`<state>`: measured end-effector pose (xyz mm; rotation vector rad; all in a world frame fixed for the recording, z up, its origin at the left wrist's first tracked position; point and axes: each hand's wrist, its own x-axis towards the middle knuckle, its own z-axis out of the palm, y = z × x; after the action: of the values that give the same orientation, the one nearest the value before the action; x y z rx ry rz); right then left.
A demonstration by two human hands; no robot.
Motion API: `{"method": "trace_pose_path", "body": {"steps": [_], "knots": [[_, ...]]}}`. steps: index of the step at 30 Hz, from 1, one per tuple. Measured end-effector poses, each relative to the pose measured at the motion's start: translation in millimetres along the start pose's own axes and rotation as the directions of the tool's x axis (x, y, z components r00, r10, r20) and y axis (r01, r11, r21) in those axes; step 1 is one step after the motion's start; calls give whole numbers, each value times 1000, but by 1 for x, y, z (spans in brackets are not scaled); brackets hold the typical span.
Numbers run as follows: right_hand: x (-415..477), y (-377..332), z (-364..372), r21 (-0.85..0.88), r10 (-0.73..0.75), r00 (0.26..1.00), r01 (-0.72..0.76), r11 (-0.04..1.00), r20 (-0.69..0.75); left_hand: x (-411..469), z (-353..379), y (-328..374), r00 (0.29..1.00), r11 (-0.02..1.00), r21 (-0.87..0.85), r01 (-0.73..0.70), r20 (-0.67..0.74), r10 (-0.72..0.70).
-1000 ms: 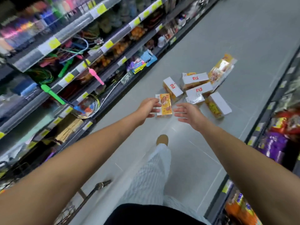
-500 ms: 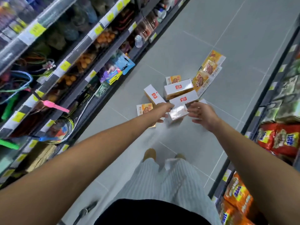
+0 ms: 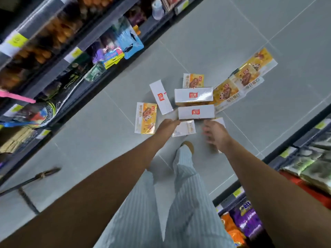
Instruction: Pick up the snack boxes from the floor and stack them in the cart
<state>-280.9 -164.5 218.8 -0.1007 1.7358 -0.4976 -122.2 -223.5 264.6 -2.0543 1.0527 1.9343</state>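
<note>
the white box [image 3: 196, 111] lies on the floor [image 3: 232, 42] just beyond both hands, long side running across between them, with the left hand [image 3: 167, 127] nearer, empty, fingers out at its corner, and the right hand [image 3: 215, 135] too blurred to tell its grip.

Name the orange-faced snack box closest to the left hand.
The orange-faced box at the pile's left edge, right beside the left hand; the other orange-faced ones lie beyond the white boxes.

Right hand [image 3: 215, 135] is motion-blurred, hiding most of a white box [image 3: 219, 121].
</note>
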Motion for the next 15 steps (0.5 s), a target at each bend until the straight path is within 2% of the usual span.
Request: {"method": "trace_pose_path", "body": {"steps": [5, 10, 15], "knots": [[78, -3, -1, -35, 99, 995, -99, 995, 1, 72, 23, -6, 989, 982, -121, 148, -14, -150], [155, 1, 17, -30, 93, 996, -93, 995, -12, 147, 33, -19, 970, 961, -135, 242, 8, -243], [239, 28, 39, -157, 81, 997, -83, 984, -19, 240, 44, -47, 944, 932, -179, 316, -39, -327]]}}
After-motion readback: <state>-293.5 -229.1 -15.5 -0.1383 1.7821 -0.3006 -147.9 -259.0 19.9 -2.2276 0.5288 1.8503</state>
